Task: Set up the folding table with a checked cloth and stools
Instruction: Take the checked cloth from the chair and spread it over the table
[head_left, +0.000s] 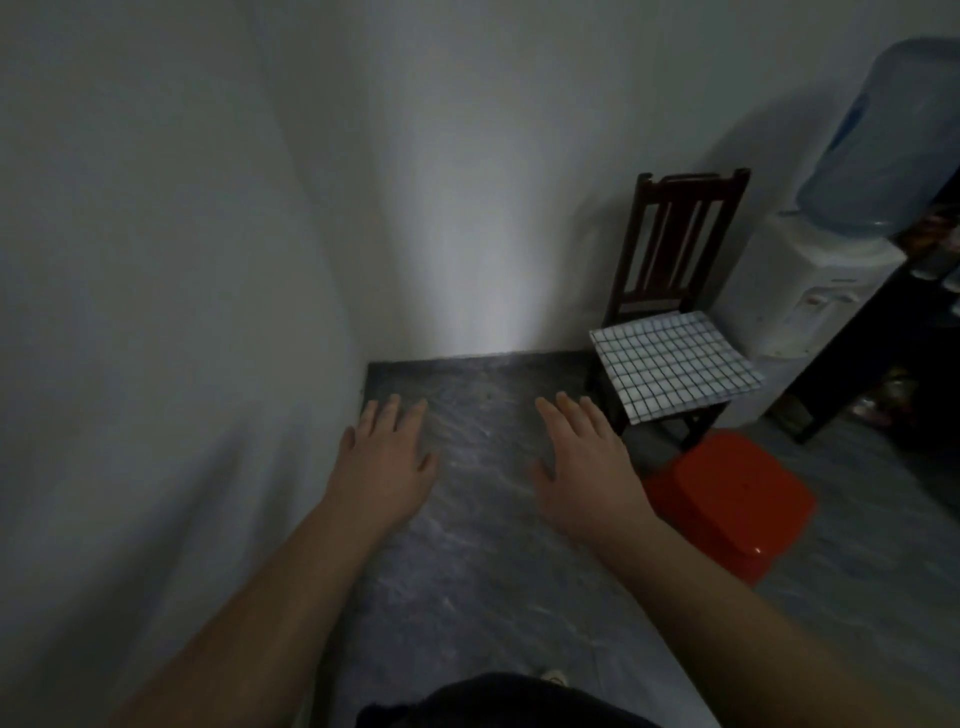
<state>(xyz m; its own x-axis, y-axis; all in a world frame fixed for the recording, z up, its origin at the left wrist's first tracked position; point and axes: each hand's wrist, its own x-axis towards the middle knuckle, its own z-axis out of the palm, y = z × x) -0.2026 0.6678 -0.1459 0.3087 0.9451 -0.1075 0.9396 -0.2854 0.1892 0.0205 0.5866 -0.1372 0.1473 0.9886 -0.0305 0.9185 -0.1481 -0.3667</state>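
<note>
**A:** How are the hands?

**B:** The left hand (387, 457) is at centre-left of the frame, palm down, with its fingers straight and slightly spread. It holds nothing. The right hand (587, 467) is just right of centre and is posed the same way, flat and empty. The two are apart, side by side, with both bare forearms reaching in from the bottom edge.

**A:** What is under them?

**B:** A dark, grey-marbled surface (478, 519) runs up the middle of the frame to the pale wall (441, 182). I cannot tell whether it is a tabletop or the floor, nor whether the palms touch it or only hover.

**A:** Where is the cloth?

**B:** The cloth (675, 364) is right of centre, beyond the right hand. It is white with a dark check and lies folded flat on the seat of a dark wooden chair (675, 228). One corner hangs over the seat's front edge. The chair's slatted back stands against the wall.

**A:** And the stool?

**B:** The red stool (727, 499) is at lower right, just in front of the chair. In the frame the right wrist overlaps its left edge.

**A:** What is further out?

**B:** A white dispenser (800, 291) stands at the right, beside the chair. A blue bottle (883, 135) is upended on it at the upper right. The far right edge is too dark to make out.
</note>
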